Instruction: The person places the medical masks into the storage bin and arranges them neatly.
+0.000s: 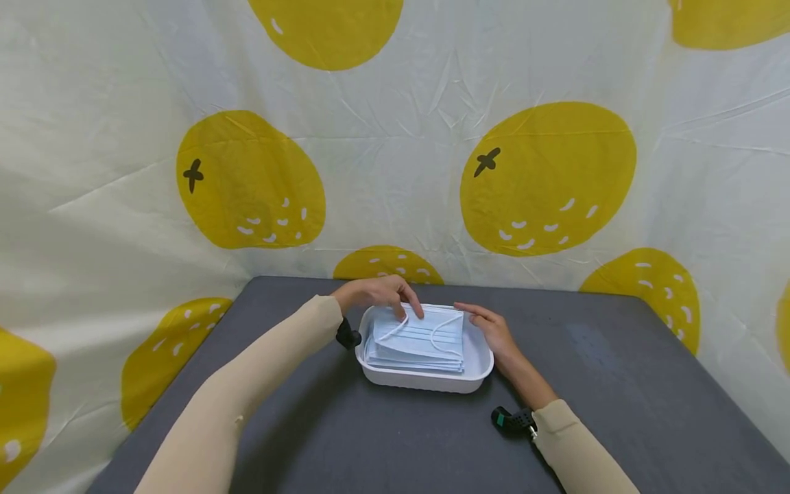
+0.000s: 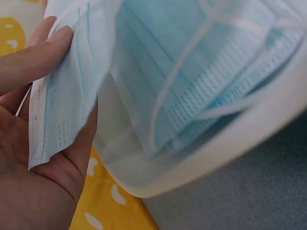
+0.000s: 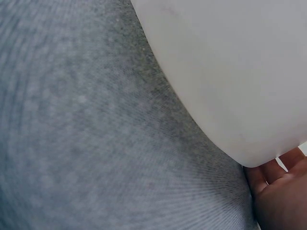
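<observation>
A white plastic tub (image 1: pixel 426 381) holds a stack of light blue pleated face masks (image 1: pixel 422 343) with white ear loops. My left hand (image 1: pixel 379 293) reaches over the tub's far left side. In the left wrist view, its thumb and fingers pinch the edge of one face mask (image 2: pixel 79 91), while other masks (image 2: pixel 192 81) lie in the tub beside it. My right hand (image 1: pixel 496 335) is at the tub's right end, its fingers extended along the far right corner. The right wrist view has those fingers (image 3: pixel 271 171) against the tub's outer wall; the thumb is hidden there.
The tub stands on a dark grey table (image 1: pixel 395 439). Behind the table hangs a white curtain (image 1: pixel 395 171) printed with yellow fruit. Each wrist wears a black strap-on device (image 1: pixel 348 335), and both arms have beige sleeves (image 1: pixel 265 384).
</observation>
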Tool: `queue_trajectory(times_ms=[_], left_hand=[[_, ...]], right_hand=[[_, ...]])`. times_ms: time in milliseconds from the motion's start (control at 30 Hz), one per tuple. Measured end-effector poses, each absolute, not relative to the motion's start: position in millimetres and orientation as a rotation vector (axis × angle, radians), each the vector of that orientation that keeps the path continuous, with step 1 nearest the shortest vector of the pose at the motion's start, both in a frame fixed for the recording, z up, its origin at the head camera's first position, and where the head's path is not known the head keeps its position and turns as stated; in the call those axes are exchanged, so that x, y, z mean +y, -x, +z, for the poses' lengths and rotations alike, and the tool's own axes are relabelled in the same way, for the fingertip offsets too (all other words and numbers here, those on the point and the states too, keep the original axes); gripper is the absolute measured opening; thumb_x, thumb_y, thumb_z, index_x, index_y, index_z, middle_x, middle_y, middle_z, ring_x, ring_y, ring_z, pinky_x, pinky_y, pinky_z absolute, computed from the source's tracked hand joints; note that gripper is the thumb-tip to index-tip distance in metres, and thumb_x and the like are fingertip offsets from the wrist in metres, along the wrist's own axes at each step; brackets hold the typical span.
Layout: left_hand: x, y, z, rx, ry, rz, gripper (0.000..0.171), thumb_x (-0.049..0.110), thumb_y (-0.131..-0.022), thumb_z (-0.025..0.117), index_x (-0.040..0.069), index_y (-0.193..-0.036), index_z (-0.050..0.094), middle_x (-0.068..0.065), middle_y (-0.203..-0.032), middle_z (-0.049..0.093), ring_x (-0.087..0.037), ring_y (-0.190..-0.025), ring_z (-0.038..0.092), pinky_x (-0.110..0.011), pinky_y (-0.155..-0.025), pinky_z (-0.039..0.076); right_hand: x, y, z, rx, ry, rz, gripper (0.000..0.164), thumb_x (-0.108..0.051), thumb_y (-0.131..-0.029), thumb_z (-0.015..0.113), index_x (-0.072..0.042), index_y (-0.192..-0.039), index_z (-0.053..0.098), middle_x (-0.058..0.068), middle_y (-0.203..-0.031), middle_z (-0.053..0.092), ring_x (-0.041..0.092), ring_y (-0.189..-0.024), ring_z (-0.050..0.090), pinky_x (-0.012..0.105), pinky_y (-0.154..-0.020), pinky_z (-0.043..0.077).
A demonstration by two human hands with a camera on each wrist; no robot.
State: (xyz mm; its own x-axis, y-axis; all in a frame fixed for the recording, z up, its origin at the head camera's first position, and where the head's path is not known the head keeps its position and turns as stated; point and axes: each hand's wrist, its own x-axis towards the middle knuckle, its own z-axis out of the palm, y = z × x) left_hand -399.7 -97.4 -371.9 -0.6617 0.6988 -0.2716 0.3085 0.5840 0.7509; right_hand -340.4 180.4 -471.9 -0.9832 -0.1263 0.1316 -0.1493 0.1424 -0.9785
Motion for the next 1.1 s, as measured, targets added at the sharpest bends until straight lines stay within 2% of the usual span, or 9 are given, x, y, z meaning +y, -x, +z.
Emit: queue_trajectory(times_ms=[167,300,400,500,633,767,900,1100], left_hand=[[-100.8,403.3,-375.2,2.265,-0.787,0.887,0.031,-0.01,-0.089,0.067,0.006,-0.112,0.08,-0.004,-0.132,0.072,-0.016,-0.123,0.06,-0.044,-0.122,0.038],[-102.9,403.8,-377.1,2.279,-0.773,0.881,0.031,-0.009,-0.089,0.067,0.007,-0.111,0.081,-0.003,-0.133,0.072,-0.017,-0.123,0.059,-0.046,-0.124,0.036],[-103.3,402.9,-377.5,2.282,-0.779,0.875,0.031,-0.01,-0.089,0.067,0.006,-0.112,0.08,-0.004,-0.133,0.072,-0.016,-0.121,0.059,-0.044,-0.123,0.038],[-103.0,402.0,-378.2,2.285,-0.797,0.849,0.031,-0.011,-0.089,0.068,0.004,-0.113,0.08,-0.006,-0.133,0.072,-0.014,-0.117,0.059,-0.039,-0.119,0.042],[-101.7,401.0,-380.0,2.299,-0.811,0.815,0.031,-0.012,-0.087,0.069,0.002,-0.113,0.079,-0.008,-0.133,0.071,-0.011,-0.111,0.057,-0.029,-0.11,0.048],[-99.1,398.9,-381.6,2.317,-0.822,0.792,0.031,-0.012,-0.086,0.07,0.002,-0.112,0.079,-0.009,-0.133,0.071,-0.012,-0.107,0.055,-0.024,-0.101,0.048],[-95.8,396.1,-381.0,2.349,-0.85,0.731,0.031,-0.012,-0.086,0.07,0.003,-0.111,0.08,-0.009,-0.131,0.072,-0.012,-0.105,0.056,-0.027,-0.104,0.05],[-90.3,392.5,-379.7,2.418,-0.859,0.632,0.031,-0.012,-0.085,0.072,0.007,-0.107,0.081,-0.007,-0.126,0.073,-0.015,-0.104,0.056,-0.037,-0.11,0.05]], right_hand=[[180.9,341.8,-470.8,-2.378,-0.277,2.02,0.038,-0.006,-0.107,0.044,-0.003,-0.141,0.063,0.015,-0.15,0.058,0.003,-0.134,0.052,0.018,-0.11,0.036],[181.5,343.0,-470.3,-2.376,-0.279,2.032,0.039,-0.006,-0.107,0.044,-0.002,-0.141,0.062,0.016,-0.151,0.058,0.018,-0.144,0.047,0.031,-0.119,0.033],[182.2,344.0,-470.4,-2.368,-0.282,2.05,0.039,-0.006,-0.107,0.043,-0.001,-0.141,0.062,0.016,-0.151,0.057,0.023,-0.147,0.044,0.038,-0.122,0.03],[182.9,345.0,-471.2,-2.374,-0.288,2.048,0.039,-0.006,-0.108,0.043,-0.001,-0.142,0.062,0.016,-0.151,0.057,0.02,-0.145,0.046,0.033,-0.12,0.033],[183.1,344.5,-472.0,-2.38,-0.295,2.037,0.038,-0.007,-0.108,0.044,-0.002,-0.141,0.062,0.016,-0.151,0.057,0.001,-0.131,0.053,0.016,-0.108,0.038],[183.1,344.2,-473.0,-2.376,-0.298,2.036,0.038,-0.007,-0.108,0.044,-0.001,-0.141,0.062,0.017,-0.151,0.057,-0.011,-0.119,0.054,0.01,-0.102,0.039],[183.2,344.8,-473.9,-2.368,-0.302,2.039,0.038,-0.006,-0.107,0.044,0.0,-0.141,0.062,0.018,-0.151,0.057,-0.013,-0.118,0.054,0.01,-0.102,0.04],[183.4,344.3,-473.0,-2.369,-0.289,2.059,0.038,-0.008,-0.108,0.045,-0.002,-0.141,0.062,0.015,-0.151,0.057,-0.006,-0.123,0.055,0.015,-0.104,0.041]])
